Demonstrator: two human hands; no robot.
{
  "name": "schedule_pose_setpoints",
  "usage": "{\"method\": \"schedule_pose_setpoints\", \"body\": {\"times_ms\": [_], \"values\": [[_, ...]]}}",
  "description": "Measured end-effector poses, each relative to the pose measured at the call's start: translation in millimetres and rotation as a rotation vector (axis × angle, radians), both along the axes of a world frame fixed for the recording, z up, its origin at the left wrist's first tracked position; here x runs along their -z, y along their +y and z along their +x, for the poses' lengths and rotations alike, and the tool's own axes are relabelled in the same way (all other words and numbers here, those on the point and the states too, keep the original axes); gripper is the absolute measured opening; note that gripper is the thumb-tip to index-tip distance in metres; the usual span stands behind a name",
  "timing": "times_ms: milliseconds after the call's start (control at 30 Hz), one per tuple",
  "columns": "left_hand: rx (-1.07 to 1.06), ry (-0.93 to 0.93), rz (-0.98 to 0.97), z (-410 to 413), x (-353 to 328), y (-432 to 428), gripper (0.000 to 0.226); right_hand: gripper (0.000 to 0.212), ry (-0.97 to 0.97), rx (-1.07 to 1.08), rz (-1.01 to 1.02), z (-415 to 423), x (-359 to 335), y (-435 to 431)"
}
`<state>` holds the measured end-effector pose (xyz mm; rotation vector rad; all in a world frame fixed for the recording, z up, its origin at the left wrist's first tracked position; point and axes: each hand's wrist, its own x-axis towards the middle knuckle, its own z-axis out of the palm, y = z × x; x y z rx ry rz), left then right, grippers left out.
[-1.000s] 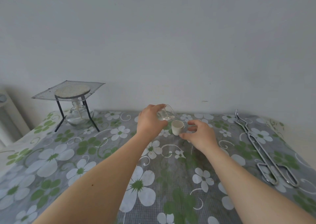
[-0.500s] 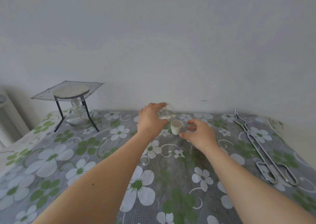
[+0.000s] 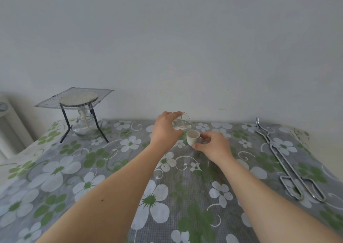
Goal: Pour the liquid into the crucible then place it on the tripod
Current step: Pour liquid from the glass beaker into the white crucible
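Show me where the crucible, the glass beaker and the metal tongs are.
crucible (image 3: 192, 137): head view, on its white outer wall.
glass beaker (image 3: 182, 124): head view, on its tilted clear side.
metal tongs (image 3: 278, 154): head view, midway along the shafts.

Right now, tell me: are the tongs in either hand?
No. The tongs lie on the tablecloth, while the left hand tips the beaker and the right hand steadies the crucible.

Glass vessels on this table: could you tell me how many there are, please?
2. A small beaker is tilted in the left hand above the crucible; a glass burner stands under the tripod, far left.
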<state>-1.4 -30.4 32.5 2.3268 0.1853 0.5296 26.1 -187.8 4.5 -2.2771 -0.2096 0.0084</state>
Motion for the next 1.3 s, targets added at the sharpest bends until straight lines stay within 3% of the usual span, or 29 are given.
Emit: {"method": "schedule_pose_setpoints", "body": {"times_ms": [500, 1300], "values": [[0.005, -0.021, 0.039, -0.1, 0.0, -2.1, 0.059, 0.039, -0.036, 0.031, -0.022, 3.7, 5.9, 12.1], [0.007, -0.059, 0.097, -1.2, -3.8, -4.6, 0.057, 0.039, -0.031, 0.02, -0.018, 5.3, 6.4, 11.1]]}}
